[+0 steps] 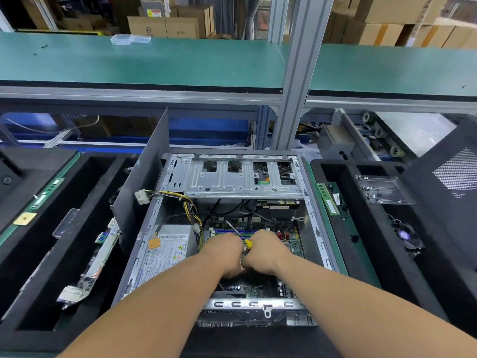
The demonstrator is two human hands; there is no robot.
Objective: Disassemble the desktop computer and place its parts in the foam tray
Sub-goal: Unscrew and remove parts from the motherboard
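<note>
While right hand point(260, 250) grips yellow screwdriver point(248, 243), left hand point(224, 251) grip unclear, power supply point(167, 250) label unreadable

Drive cage point(232, 177) bare shiny metal; foam tray point(361, 228) matt black; shelf point(154, 63) matt green.

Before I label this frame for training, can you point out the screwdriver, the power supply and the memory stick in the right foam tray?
screwdriver point(248, 243): head view, on its yellow handle between the hands.
power supply point(170, 250): head view, on its labelled top face.
memory stick point(328, 200): head view, mid-length on its green board.
</note>
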